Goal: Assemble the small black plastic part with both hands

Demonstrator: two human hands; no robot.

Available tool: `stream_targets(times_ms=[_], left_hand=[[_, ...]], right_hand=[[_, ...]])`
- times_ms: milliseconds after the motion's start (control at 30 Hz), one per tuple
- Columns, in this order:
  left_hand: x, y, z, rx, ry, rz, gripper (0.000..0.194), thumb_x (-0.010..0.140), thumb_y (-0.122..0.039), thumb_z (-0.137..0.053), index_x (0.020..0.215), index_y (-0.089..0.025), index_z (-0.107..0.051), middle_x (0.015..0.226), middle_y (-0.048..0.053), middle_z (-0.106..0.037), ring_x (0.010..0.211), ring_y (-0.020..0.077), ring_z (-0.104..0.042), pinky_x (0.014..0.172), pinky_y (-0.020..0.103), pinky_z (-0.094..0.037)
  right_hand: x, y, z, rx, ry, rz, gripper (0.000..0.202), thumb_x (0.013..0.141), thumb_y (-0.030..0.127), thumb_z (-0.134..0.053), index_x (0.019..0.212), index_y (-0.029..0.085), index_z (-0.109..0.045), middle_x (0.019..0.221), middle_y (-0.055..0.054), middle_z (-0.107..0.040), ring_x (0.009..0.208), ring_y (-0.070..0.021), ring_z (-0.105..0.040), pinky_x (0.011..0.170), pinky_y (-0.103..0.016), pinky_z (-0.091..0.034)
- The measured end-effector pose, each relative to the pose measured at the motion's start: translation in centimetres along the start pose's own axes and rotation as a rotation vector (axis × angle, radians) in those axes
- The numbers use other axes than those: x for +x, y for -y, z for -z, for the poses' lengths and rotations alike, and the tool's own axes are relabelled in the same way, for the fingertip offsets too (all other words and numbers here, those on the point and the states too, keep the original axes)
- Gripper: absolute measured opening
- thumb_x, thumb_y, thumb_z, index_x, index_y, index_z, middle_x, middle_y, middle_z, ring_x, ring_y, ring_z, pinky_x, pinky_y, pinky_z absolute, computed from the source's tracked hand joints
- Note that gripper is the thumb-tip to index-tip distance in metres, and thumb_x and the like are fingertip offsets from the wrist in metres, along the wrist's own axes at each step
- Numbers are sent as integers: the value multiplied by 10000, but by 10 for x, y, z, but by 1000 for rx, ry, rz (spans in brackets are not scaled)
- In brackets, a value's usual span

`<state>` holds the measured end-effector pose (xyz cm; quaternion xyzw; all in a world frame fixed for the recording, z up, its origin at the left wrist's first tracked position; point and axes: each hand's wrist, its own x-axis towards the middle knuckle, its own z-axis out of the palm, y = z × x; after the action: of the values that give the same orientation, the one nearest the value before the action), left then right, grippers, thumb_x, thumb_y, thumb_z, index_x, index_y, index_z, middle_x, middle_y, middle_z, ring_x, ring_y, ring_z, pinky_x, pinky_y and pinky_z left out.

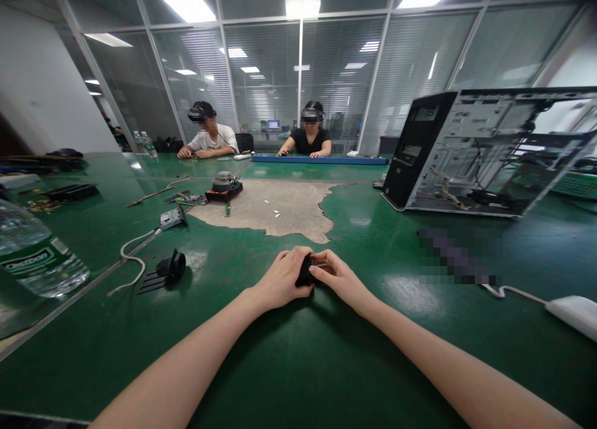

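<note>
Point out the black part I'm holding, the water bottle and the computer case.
Held black part (304, 273): head view, exposed side.
Water bottle (37, 256): head view, label.
Computer case (415, 152): head view, front panel.

Pale-framed glass partition (301, 50) across top of frame, striped blinds (201, 53) at its panes. Bright ceiling lights (189, 7) at upper left, top centre, upper right. White wall (41, 74), upper left. Glossy green tabletop (298, 373) below, ragged-edged greyish-beige patch (254, 208) near centre. Dark chair back (245, 142) left of centre, beyond table.
</note>
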<state>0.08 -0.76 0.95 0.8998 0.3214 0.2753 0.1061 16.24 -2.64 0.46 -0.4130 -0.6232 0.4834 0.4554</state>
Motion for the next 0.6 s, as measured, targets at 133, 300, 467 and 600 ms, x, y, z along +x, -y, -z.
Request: stream_targets(times_ms=[133, 300, 467, 600], left_hand=[[-1, 0, 0, 0, -10, 2, 523, 644, -204, -583, 1087, -237, -307, 1048, 32, -466, 993, 199, -471, 890, 374, -329], [-1, -1, 1, 5, -5, -11, 539, 654, -225, -593, 1108, -231, -301, 1059, 40, -463, 1017, 202, -459, 894, 374, -328], [0, -1, 1, 2, -1, -2, 532, 657, -221, -589, 1103, -237, -300, 1051, 35, -467, 1003, 198, -465, 896, 373, -326], [-1, 0, 0, 3, -6, -4, 536, 646, -212, -589, 1097, -233, -299, 1044, 30, -469, 997, 194, -467, 895, 367, -325]], right_hand=[[-2, 5, 1, 95, 47, 3, 302, 638, 306, -660, 817, 213, -436, 872, 6, -545, 817, -138, -559, 764, -313, -438], [-1, 3, 1, 52, -14, -21, 222, 709, 349, -586, 826, 199, -471, 849, -2, -555, 807, -137, -549, 770, -313, -427], [2, -3, 2, -8, -24, -44, 264, 720, 375, -567, 886, 183, -498, 889, -29, -558, 836, -151, -535, 776, -325, -421], [1, 3, 4, 81, 64, -42, 310, 631, 351, -661, 823, 198, -472, 875, -5, -557, 813, -148, -551, 763, -327, -425]])
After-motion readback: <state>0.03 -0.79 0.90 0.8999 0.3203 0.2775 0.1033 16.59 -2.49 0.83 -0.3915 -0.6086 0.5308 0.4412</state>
